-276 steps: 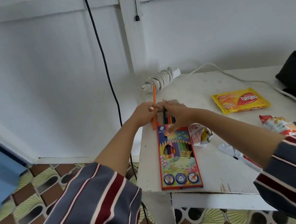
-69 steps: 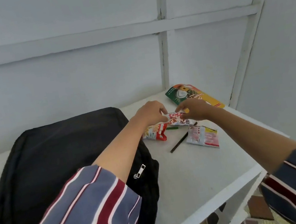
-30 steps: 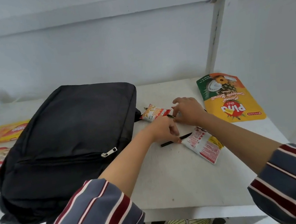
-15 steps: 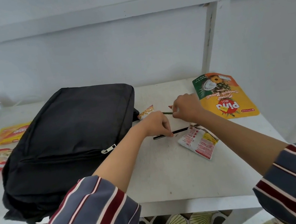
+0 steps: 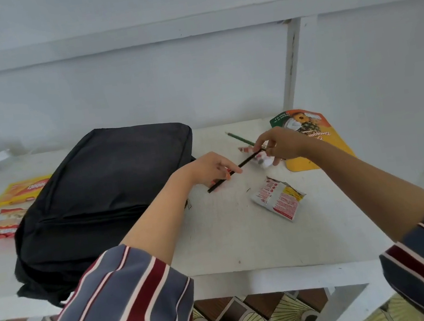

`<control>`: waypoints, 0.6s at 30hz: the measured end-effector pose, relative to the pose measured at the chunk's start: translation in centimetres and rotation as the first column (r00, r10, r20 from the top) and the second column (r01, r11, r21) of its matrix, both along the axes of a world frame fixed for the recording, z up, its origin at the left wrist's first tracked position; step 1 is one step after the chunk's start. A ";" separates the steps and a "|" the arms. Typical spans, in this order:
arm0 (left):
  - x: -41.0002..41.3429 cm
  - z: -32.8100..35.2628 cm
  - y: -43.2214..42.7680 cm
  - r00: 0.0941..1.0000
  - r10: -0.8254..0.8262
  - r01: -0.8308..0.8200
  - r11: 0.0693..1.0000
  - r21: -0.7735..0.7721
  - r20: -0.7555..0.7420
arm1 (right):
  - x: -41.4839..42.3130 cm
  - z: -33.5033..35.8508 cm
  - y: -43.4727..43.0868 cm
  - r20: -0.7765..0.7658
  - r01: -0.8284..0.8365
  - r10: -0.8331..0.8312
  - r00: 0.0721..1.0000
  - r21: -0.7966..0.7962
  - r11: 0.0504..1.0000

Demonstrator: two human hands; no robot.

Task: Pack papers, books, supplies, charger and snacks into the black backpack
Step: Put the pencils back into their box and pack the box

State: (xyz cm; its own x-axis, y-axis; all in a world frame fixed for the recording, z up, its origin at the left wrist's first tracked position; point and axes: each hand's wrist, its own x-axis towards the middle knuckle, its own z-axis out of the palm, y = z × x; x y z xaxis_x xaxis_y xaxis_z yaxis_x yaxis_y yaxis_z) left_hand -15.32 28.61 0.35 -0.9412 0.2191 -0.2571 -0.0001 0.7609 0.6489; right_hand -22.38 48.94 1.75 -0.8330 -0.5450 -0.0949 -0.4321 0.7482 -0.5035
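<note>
Two snack packs with words I can read, both upside down to me.

The yellow packet (image 5: 22, 189) far to my left has blurred white letters on a red patch that look like "nabati". The orange pouch (image 5: 311, 128) by the wall shows "Pineapple" in script, and my right hand (image 5: 283, 143) covers the print beside it. The white print on its green corner is too small to read. The small packet (image 5: 278, 199) carries red and white print I cannot make out.
</note>
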 end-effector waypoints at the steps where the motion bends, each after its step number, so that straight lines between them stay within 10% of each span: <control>1: 0.2 0.3 0.0 1.000 0.024 -0.024 0.999 0.023 0.013 | -0.1 0.2 0.1 0.006 0.003 -0.003 1.000 -0.031 1.000; 18: 5.9 2.8 -9.4 0.875 0.448 -0.313 0.812 0.492 -0.183 | 2.8 2.7 -11.7 0.000 -0.113 0.131 0.991 -0.494 0.862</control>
